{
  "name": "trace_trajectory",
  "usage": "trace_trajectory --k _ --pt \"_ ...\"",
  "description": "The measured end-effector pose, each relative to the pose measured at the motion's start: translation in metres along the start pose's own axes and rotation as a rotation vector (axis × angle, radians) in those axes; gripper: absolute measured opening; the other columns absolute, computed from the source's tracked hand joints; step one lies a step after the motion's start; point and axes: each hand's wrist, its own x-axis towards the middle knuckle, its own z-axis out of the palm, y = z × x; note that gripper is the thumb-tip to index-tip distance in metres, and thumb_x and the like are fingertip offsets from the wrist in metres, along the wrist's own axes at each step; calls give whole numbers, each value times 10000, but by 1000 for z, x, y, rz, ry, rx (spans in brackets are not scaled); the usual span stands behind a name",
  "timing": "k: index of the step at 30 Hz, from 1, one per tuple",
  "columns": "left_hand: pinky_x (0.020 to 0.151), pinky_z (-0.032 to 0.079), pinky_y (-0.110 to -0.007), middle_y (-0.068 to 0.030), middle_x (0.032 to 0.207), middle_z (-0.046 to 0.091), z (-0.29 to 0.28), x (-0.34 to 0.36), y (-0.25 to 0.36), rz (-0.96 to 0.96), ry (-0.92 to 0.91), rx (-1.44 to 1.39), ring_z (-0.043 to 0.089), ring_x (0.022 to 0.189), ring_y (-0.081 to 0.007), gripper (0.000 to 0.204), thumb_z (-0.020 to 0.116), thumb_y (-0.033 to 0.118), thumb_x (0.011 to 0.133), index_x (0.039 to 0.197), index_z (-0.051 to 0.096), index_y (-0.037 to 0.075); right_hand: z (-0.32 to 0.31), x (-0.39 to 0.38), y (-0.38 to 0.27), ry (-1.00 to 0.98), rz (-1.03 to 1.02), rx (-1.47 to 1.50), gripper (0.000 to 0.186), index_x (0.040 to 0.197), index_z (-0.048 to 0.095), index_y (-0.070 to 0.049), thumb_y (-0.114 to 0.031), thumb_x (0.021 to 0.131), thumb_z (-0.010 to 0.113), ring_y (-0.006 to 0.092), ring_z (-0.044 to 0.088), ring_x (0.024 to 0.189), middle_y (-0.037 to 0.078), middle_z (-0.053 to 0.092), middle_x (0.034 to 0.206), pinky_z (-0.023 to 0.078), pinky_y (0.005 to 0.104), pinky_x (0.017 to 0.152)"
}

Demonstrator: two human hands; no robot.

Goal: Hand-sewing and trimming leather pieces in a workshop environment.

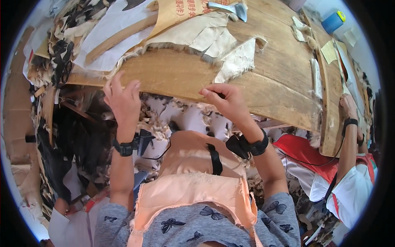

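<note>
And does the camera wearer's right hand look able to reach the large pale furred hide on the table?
Probably yes: the right hand is close to the large pale furred hide, and nothing seems to lie between them.

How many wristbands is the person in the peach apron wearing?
2: the left wristband, behind the left hand, and the right wristband, behind the right hand. Both show plainly.

Bright, even, soft light over the bench (284, 70); source not identifiable. White paper (113, 22) at upper left near washed out. Deep shadow under the bench's left end, detail lost. Left hand (123, 96) and right hand (228, 101) fairly crisp. Fisheye bends edges; black corners, bluish rim, glare lower left.
</note>
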Motion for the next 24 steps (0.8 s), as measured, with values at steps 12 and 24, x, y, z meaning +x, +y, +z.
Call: trace_trajectory --k 12,24 --pt "567 458 -254 -75 735 618 -8 0 76 -234 -456 -1214 586 628 -134 188 721 77 746 933 700 61 15 -4 -12 127 -331 -494 85 709 649 -85 -153 754 627 287 600 577 100 604 637 467 382 505" --pt "587 440 -327 -109 730 563 8 -7 93 -252 -274 -1121 559 653 -259 176 606 185 875 821 572 21 18 -9 -14 194 -328 -469 66 748 640 -87 -150 760 657 276 590 555 83 600 639 456 368 482"
